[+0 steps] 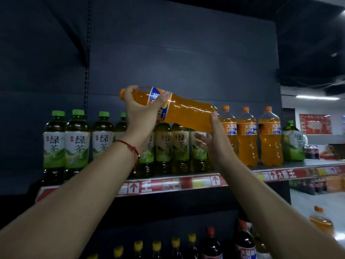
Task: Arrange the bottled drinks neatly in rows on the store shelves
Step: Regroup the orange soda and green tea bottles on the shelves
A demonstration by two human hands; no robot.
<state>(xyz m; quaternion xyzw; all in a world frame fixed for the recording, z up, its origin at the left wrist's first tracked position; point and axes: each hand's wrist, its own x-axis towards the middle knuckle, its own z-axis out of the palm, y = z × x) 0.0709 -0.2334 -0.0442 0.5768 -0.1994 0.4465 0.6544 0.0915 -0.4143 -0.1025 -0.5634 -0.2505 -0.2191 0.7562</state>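
Dark store shelf (186,186): left hand (141,109) grips a tilted orange plastic soda bottle (186,111); right hand (214,139), fingers spread, supports its base.

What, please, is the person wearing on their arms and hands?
Both forearms are bare, with no sleeves or gloves in view. The left wrist carries a thin red string bracelet with a small bead hanging from it. The right hand and its wrist wear nothing.

Bare forearms, no sleeves; a thin red string bracelet (130,147) circles the left wrist
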